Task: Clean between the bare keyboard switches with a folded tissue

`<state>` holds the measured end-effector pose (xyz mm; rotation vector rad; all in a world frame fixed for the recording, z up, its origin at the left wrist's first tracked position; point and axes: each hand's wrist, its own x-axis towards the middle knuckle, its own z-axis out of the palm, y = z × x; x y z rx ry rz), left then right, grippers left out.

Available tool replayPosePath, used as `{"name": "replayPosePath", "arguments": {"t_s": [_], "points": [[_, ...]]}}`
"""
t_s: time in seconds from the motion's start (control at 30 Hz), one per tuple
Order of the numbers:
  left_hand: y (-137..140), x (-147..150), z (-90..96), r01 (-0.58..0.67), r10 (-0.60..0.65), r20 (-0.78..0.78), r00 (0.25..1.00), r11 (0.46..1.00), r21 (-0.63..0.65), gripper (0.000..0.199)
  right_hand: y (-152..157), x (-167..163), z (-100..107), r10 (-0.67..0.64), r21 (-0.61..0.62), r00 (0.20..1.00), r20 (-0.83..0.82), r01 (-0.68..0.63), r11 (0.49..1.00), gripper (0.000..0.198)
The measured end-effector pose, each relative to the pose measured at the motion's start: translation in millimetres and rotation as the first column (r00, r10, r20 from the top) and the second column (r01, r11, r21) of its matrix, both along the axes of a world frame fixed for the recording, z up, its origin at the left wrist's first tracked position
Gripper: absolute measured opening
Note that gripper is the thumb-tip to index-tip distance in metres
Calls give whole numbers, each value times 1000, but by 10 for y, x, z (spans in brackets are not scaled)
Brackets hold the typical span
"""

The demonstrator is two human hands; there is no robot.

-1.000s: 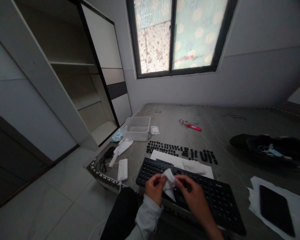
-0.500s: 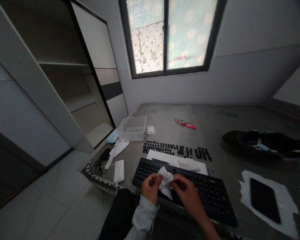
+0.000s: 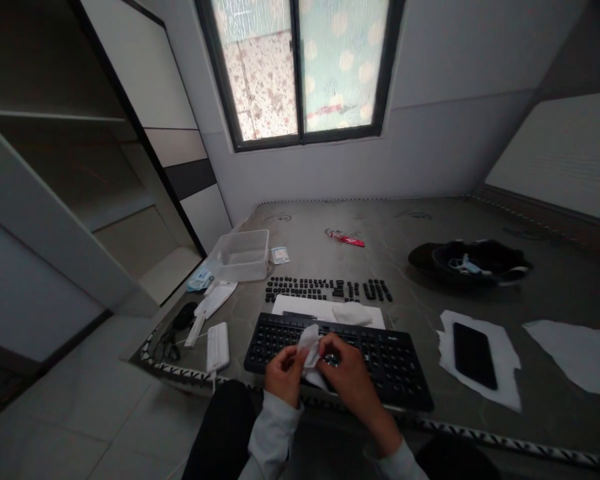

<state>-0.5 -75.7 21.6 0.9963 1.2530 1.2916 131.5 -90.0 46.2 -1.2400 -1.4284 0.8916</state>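
My left hand (image 3: 281, 373) and my right hand (image 3: 347, 375) together pinch a crumpled white tissue (image 3: 309, 340) just above the near edge of a black keyboard (image 3: 380, 357). The keyboard lies on a grey mattress surface (image 3: 405, 233). Behind it sits a sheet of white paper (image 3: 300, 305) with a second tissue (image 3: 353, 312) on it. Rows of loose black keycaps (image 3: 325, 289) lie beyond the paper.
A clear plastic tub (image 3: 239, 254) stands at the left. A white remote-like device (image 3: 217, 347) and cables lie near the left corner. A black phone (image 3: 474, 345) rests on paper at the right, a black bag (image 3: 470, 260) farther back, a red packet (image 3: 346, 238) near the middle.
The view has swung to the right and tilted, so the keyboard sits more central. Both hands keep working the tissue, which now looks more bunched between the fingers.
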Motion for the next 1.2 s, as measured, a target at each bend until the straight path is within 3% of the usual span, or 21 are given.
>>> {"name": "replayPosePath", "arguments": {"t_s": [0.1,0.27,0.4,0.73,0.97,1.1,1.2], "points": [[4,19,-38,-36,36,-3,999,999,5,33,14,14,-14,-1,-6,999,-51,0,1000,7],[52,-5,-107,5,1,92,996,998,-62,42,56,141,-24,-15,-52,982,-189,5,999,14],[116,-69,-162,-73,84,136,987,994,-84,45,92,334,-25,-86,-70,963,-255,70,995,25],[144,-74,-212,-92,110,149,983,988,-120,49,77,589,15,-156,-60,949,-273,145,988,31],[147,-76,-214,-67,87,149,985,989,-130,48,71,811,6,-206,-53,971,-120,201,978,22],[141,-51,-240,-71,90,170,981,991,-115,41,73,1153,-135,-361,-129,931,59,366,922,23],[140,-29,-271,-66,81,150,985,992,-107,40,74,1362,-264,-374,-148,910,176,400,904,24]]}}
